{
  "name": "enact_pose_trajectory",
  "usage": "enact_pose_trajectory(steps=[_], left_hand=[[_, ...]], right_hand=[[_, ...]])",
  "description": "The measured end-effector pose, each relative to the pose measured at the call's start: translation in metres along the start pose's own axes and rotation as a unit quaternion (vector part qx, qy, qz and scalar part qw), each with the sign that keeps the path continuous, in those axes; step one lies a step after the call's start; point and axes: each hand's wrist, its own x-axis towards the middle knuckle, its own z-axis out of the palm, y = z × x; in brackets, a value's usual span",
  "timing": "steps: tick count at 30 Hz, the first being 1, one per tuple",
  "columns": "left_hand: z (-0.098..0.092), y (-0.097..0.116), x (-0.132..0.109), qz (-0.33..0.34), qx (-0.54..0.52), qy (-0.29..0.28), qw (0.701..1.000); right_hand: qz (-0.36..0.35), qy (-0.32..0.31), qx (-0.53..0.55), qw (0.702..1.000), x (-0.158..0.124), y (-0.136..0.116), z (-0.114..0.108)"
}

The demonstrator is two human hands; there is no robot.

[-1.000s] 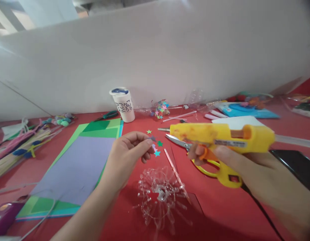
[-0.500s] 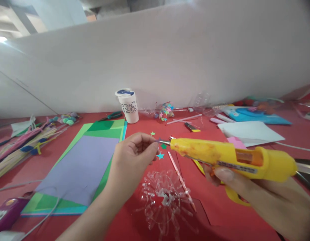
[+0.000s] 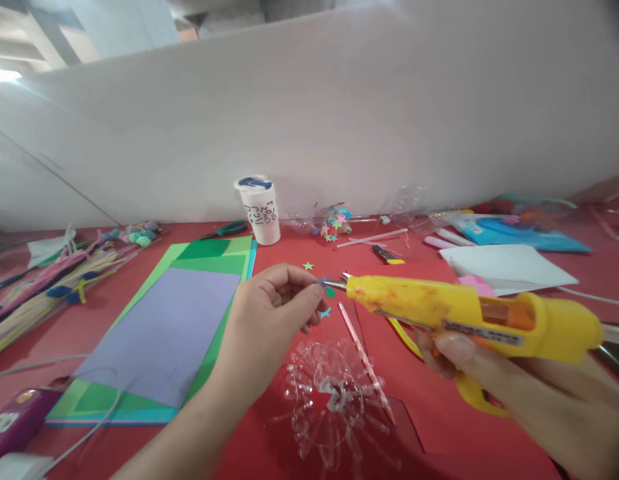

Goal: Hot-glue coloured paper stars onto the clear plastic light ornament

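Note:
My left hand (image 3: 269, 313) pinches a tiny purple star cutout (image 3: 321, 281) between thumb and forefinger, above the red table. My right hand (image 3: 519, 393) grips a yellow hot glue gun (image 3: 469, 315), finger on the orange trigger, and its metal nozzle touches the star. Below them lies a clear plastic flower shape (image 3: 332, 400) cut from a bottle, with a pink striped straw (image 3: 365, 363) beside it. Loose paper stars (image 3: 329, 292) lie on the table just under the nozzle.
Stacked green and purple paper sheets (image 3: 174, 320) lie at left, with pipe cleaners (image 3: 44, 287) beyond them. A white cup (image 3: 261, 210), a bag of stars (image 3: 332, 223), white paper (image 3: 509, 267) and blue packets (image 3: 514, 230) stand along the white wall. A purple device (image 3: 14, 420) sits at the bottom left.
My right hand swung the glue gun down and left until its nozzle met the star pinched in my left hand. The yellow scissors are now mostly hidden behind the gun.

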Motion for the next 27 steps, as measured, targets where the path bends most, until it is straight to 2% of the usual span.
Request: enact_pose_trajectory(steps=[16,23,27], left_hand=[[0.0009,-0.0007,0.0008,-0.001,0.0,-0.007,1.0],[0.0014,0.0017,0.0,-0.01,0.01,-0.006,1.0],[0.0011,0.0014,-0.0004,-0.012,0.012,-0.006,1.0]], right_hand=[[-0.021,0.018,-0.028,0.999,0.0024,-0.0014,0.0011],[-0.081,0.033,-0.04,0.995,0.0026,0.0013,0.002],[-0.087,0.037,-0.047,0.994,0.003,-0.0003,0.0012]])
